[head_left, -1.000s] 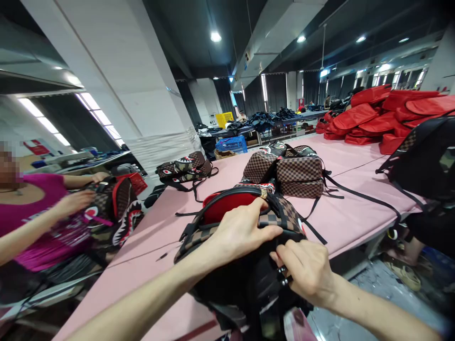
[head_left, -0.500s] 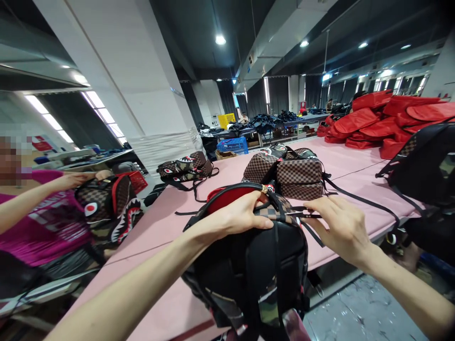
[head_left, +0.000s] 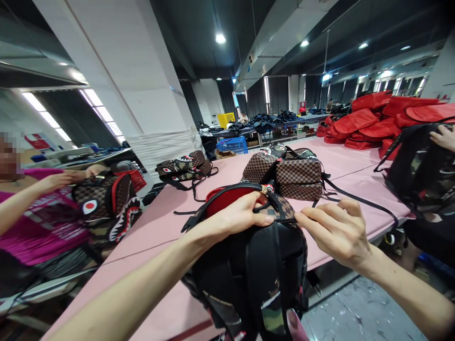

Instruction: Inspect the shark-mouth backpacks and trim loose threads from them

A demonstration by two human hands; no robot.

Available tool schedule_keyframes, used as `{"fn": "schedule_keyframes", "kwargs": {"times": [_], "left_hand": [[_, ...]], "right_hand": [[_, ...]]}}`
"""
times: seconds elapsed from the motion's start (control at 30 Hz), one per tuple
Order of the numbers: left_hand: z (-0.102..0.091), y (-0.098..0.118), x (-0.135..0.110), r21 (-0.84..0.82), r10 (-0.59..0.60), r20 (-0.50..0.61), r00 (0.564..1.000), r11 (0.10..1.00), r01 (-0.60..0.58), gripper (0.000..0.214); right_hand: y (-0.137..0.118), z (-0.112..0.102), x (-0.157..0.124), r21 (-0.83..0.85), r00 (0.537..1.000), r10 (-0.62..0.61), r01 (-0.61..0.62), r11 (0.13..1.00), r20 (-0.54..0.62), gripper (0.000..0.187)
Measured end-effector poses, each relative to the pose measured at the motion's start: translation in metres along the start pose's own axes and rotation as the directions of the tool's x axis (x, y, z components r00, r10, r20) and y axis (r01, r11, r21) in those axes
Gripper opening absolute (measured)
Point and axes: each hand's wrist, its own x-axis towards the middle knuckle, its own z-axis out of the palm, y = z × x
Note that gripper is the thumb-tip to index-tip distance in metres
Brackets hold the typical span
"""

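A black backpack [head_left: 238, 265] with a brown checked top panel and red lining stands upright before me on the pink table [head_left: 142, 265]. My left hand [head_left: 245, 213] is closed over the backpack's top edge, thumb on the checked panel, beside a gold-coloured fitting. Its other fingertips are hidden inside the opening. At the top right corner, my right hand [head_left: 336, 229] pinches a thin dark piece against the bag's edge. The fingers cover most of that piece, so I cannot tell its kind. Black shoulder straps and a camouflage patch [head_left: 273, 312] show on the side facing me.
Checked backpacks [head_left: 300, 177] lie just beyond mine, with another checked bag [head_left: 185, 166] by the pillar. Red bag pieces [head_left: 369, 123] are piled back right. At left a person in a magenta shirt [head_left: 53, 227] handles a shark-mouth backpack [head_left: 103, 203]; another person's hand [head_left: 444, 137] touches a black backpack [head_left: 412, 166].
My right hand has moved left against the backpack's corner; the thin black pieces seen there before are now mostly covered. My left hand keeps its hold. At far right, another person's hand has appeared.
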Motion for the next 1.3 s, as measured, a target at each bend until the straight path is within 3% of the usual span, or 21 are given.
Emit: {"fn": "schedule_keyframes", "kwargs": {"times": [0.2,0.43,0.53,0.63,0.73,0.87,0.97,1.07,1.13,1.17,1.23,1.3], "left_hand": [[0.002,0.002,-0.001,0.003,-0.062,-0.042,0.997,0.998,0.063,0.048],[0.005,0.002,-0.002,0.034,-0.048,-0.070,0.996,0.998,0.051,0.043],[0.006,-0.003,0.005,0.096,-0.043,-0.139,0.989,0.994,0.056,0.037],[0.005,0.000,0.003,0.289,0.012,-0.199,0.980,0.956,0.047,0.029],[0.001,0.008,-0.018,0.612,0.179,-0.119,0.977,0.788,-0.069,0.028],[-0.004,0.006,-0.054,0.859,0.400,0.201,0.894,0.367,-0.357,0.052],[-0.002,-0.007,-0.059,0.934,0.473,0.255,0.843,0.106,-0.342,0.062],[0.004,-0.018,-0.048,0.945,0.556,0.274,0.785,-0.004,-0.328,0.054],[0.009,-0.020,-0.042,0.946,0.633,0.238,0.737,0.022,-0.325,0.046],[0.011,-0.019,-0.040,0.941,0.669,0.189,0.719,0.087,-0.327,0.040],[0.013,-0.019,-0.037,0.882,0.691,0.002,0.723,0.339,-0.326,0.029],[0.012,-0.021,-0.037,0.702,0.577,-0.243,0.780,0.659,-0.269,0.020]], "right_hand": [[-0.009,0.000,0.004,-0.022,1.000,0.003,-0.004,1.000,-0.027,0.017],[-0.007,0.004,-0.003,0.185,0.964,0.265,-0.265,0.946,0.021,0.010],[-0.014,0.003,-0.007,0.374,0.933,0.351,-0.354,0.857,0.078,0.018],[-0.032,0.005,-0.012,0.523,0.879,0.405,-0.475,0.708,0.251,0.031],[-0.050,0.011,-0.016,0.593,0.840,0.441,-0.538,0.600,0.315,0.011],[-0.056,0.019,-0.016,0.668,0.796,0.504,-0.578,0.469,0.336,0.004],[-0.051,0.024,-0.016,0.674,0.781,0.514,-0.595,0.438,0.355,0.002],[-0.046,0.027,-0.018,0.662,0.752,0.540,-0.627,0.411,0.377,0.005],[-0.046,0.027,-0.019,0.668,0.764,0.530,-0.614,0.421,0.368,0.006],[-0.047,0.028,-0.019,0.675,0.777,0.520,-0.597,0.433,0.354,0.006],[-0.050,0.030,-0.019,0.686,0.792,0.517,-0.574,0.447,0.326,0.003],[-0.053,0.035,-0.018,0.688,0.797,0.536,-0.555,0.468,0.278,0.013]]}}
